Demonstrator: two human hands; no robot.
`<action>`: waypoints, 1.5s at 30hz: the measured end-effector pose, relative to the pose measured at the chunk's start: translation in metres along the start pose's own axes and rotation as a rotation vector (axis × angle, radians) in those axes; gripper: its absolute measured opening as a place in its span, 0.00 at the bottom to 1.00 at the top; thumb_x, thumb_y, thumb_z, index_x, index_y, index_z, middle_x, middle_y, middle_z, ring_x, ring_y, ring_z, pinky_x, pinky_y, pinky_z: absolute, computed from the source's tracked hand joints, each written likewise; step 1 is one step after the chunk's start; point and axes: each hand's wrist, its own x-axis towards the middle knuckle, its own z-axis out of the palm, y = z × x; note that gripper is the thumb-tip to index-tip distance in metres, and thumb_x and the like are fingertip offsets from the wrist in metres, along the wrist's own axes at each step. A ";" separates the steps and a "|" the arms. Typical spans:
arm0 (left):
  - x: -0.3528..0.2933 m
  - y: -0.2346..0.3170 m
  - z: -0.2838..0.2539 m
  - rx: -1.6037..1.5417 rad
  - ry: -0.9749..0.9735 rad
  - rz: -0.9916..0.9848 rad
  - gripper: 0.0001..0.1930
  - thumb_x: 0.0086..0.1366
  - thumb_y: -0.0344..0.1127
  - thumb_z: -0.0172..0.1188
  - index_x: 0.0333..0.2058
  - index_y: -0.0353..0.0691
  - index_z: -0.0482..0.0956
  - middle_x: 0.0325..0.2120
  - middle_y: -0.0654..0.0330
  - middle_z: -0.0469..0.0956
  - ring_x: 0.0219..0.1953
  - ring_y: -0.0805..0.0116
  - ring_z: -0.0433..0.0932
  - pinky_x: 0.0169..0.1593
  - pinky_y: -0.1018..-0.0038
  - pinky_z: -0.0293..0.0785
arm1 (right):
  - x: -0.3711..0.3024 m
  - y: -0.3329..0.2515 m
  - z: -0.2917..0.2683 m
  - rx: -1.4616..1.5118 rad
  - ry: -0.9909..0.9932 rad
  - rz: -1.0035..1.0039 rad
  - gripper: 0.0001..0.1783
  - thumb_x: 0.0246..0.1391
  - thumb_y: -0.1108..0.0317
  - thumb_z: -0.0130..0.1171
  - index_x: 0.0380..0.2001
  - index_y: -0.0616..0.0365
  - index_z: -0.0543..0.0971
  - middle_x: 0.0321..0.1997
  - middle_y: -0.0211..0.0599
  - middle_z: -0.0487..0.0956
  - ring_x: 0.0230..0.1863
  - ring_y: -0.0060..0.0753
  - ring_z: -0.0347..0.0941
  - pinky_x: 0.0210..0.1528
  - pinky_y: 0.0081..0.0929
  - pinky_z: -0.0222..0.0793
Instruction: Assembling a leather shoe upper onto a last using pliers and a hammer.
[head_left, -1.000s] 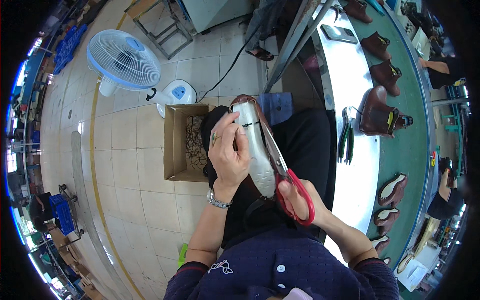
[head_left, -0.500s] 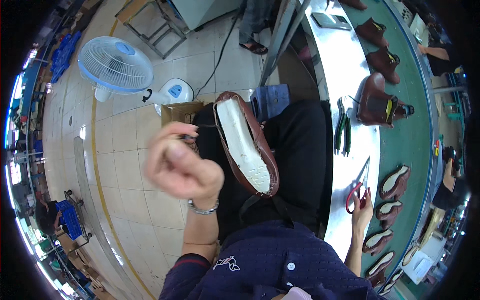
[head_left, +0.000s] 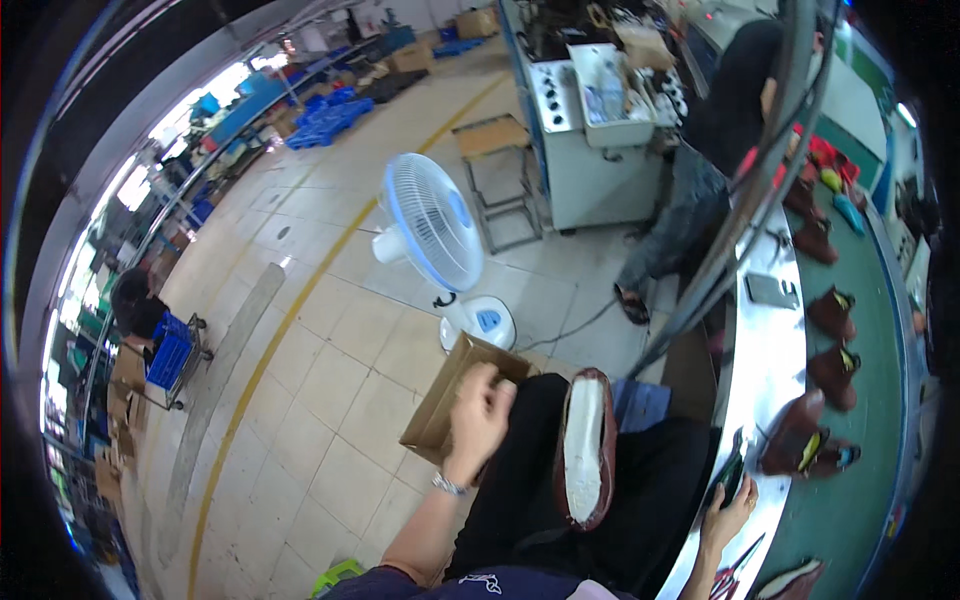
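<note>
Shoe (head_left: 585,450) sole-up on lap, steadied | left hand (head_left: 480,410) curled loosely over box (head_left: 440,405) beside shoe, we judge it empty | right hand (head_left: 728,515) open, fingers touching pliers (head_left: 728,478).

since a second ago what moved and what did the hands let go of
The right hand put the red scissors down and now rests at the edge of the metal bench. The left hand left the shoe and moved over the cardboard box at the person's left. The shoe stays sole-up on the lap; the fan stands as before.
</note>
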 end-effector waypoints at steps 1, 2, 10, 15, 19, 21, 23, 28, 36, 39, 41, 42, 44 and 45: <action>-0.013 0.024 0.001 -0.046 -0.080 -0.022 0.22 0.64 0.45 0.61 0.48 0.33 0.74 0.46 0.46 0.76 0.33 0.60 0.80 0.37 0.65 0.76 | 0.006 0.001 0.008 -0.017 0.009 0.004 0.33 0.52 0.69 0.62 0.61 0.62 0.66 0.60 0.56 0.67 0.61 0.58 0.63 0.63 0.44 0.58; -0.028 0.039 0.001 -0.019 -0.210 -0.055 0.26 0.62 0.50 0.63 0.48 0.33 0.72 0.45 0.46 0.76 0.33 0.56 0.80 0.38 0.65 0.76 | 0.011 0.000 0.016 -0.031 0.012 0.004 0.34 0.52 0.68 0.62 0.62 0.62 0.64 0.60 0.57 0.67 0.61 0.58 0.63 0.63 0.44 0.58; -0.051 0.048 0.019 0.207 -0.315 0.071 0.24 0.69 0.55 0.49 0.28 0.36 0.70 0.17 0.44 0.76 0.25 0.41 0.78 0.28 0.53 0.74 | 0.020 -0.009 0.016 -0.088 -0.118 0.120 0.36 0.51 0.69 0.62 0.63 0.61 0.63 0.56 0.54 0.70 0.56 0.57 0.66 0.58 0.42 0.62; -0.050 0.042 0.013 -0.200 -0.446 -0.046 0.20 0.70 0.45 0.53 0.26 0.33 0.70 0.18 0.41 0.71 0.22 0.45 0.75 0.25 0.61 0.68 | 0.032 -0.002 0.032 -0.076 -0.033 -0.026 0.35 0.49 0.71 0.61 0.61 0.65 0.65 0.54 0.58 0.70 0.57 0.58 0.65 0.59 0.43 0.62; -0.059 0.054 0.024 -0.282 -0.554 -0.122 0.22 0.66 0.49 0.59 0.24 0.35 0.72 0.14 0.50 0.73 0.17 0.54 0.75 0.21 0.67 0.67 | 0.047 -0.014 0.033 -0.042 -0.027 -0.013 0.30 0.51 0.69 0.61 0.59 0.62 0.69 0.47 0.54 0.72 0.51 0.55 0.68 0.56 0.43 0.64; -0.046 0.069 0.032 -0.085 -0.536 0.159 0.21 0.64 0.50 0.61 0.23 0.36 0.73 0.13 0.53 0.73 0.16 0.56 0.75 0.20 0.68 0.67 | 0.052 -0.008 0.034 -0.044 -0.090 0.015 0.28 0.54 0.68 0.58 0.59 0.63 0.69 0.46 0.55 0.72 0.50 0.55 0.68 0.54 0.44 0.64; -0.033 0.092 0.047 -0.002 -0.388 0.512 0.20 0.60 0.50 0.65 0.20 0.41 0.75 0.12 0.60 0.73 0.15 0.58 0.74 0.21 0.69 0.68 | 0.054 0.008 0.035 0.071 -0.141 0.070 0.25 0.57 0.66 0.53 0.58 0.64 0.70 0.42 0.53 0.73 0.46 0.49 0.70 0.50 0.41 0.66; 0.021 0.118 0.103 0.130 -0.650 0.804 0.38 0.51 0.51 0.70 0.57 0.34 0.72 0.56 0.42 0.70 0.58 0.46 0.68 0.62 0.61 0.64 | 0.053 -0.019 -0.018 1.148 -0.361 0.724 0.27 0.60 0.65 0.55 0.62 0.57 0.68 0.33 0.28 0.77 0.33 0.19 0.71 0.34 0.18 0.65; 0.086 0.112 0.157 0.017 -1.043 0.818 0.17 0.69 0.45 0.51 0.42 0.37 0.80 0.35 0.46 0.81 0.35 0.48 0.81 0.42 0.63 0.77 | 0.065 -0.067 -0.078 1.087 -0.510 0.481 0.41 0.53 0.79 0.59 0.69 0.61 0.56 0.48 0.42 0.79 0.48 0.29 0.75 0.54 0.24 0.67; 0.085 0.103 0.168 0.234 -0.663 0.857 0.17 0.72 0.44 0.45 0.32 0.37 0.73 0.21 0.44 0.77 0.28 0.45 0.79 0.32 0.55 0.76 | 0.086 -0.099 -0.096 1.074 -0.674 0.314 0.38 0.57 0.77 0.55 0.69 0.64 0.53 0.44 0.42 0.81 0.46 0.28 0.75 0.54 0.24 0.66; 0.088 0.107 0.171 0.281 -0.636 0.825 0.18 0.72 0.45 0.46 0.31 0.36 0.74 0.21 0.43 0.77 0.27 0.45 0.79 0.31 0.53 0.75 | 0.096 -0.117 -0.102 1.019 -0.812 0.247 0.38 0.58 0.76 0.55 0.69 0.64 0.53 0.45 0.42 0.81 0.46 0.27 0.76 0.53 0.24 0.68; 0.089 0.113 0.170 0.279 -0.636 0.764 0.19 0.72 0.45 0.48 0.29 0.35 0.74 0.22 0.43 0.78 0.27 0.45 0.79 0.31 0.54 0.74 | 0.100 -0.127 -0.104 0.976 -0.869 0.227 0.38 0.58 0.76 0.55 0.69 0.64 0.53 0.46 0.41 0.81 0.46 0.27 0.76 0.53 0.25 0.69; 0.095 0.116 0.170 0.279 -0.631 0.707 0.20 0.71 0.45 0.49 0.28 0.34 0.75 0.23 0.42 0.78 0.27 0.44 0.79 0.31 0.54 0.73 | 0.110 -0.134 -0.096 0.950 -0.952 0.197 0.38 0.58 0.75 0.55 0.69 0.63 0.53 0.47 0.41 0.81 0.47 0.28 0.76 0.53 0.26 0.70; 0.098 0.106 0.173 0.221 -0.605 0.674 0.20 0.69 0.48 0.51 0.29 0.35 0.77 0.22 0.45 0.79 0.27 0.47 0.80 0.31 0.54 0.73 | 0.114 -0.140 -0.091 0.924 -1.043 0.162 0.38 0.59 0.75 0.55 0.70 0.61 0.53 0.48 0.40 0.80 0.47 0.28 0.76 0.52 0.26 0.71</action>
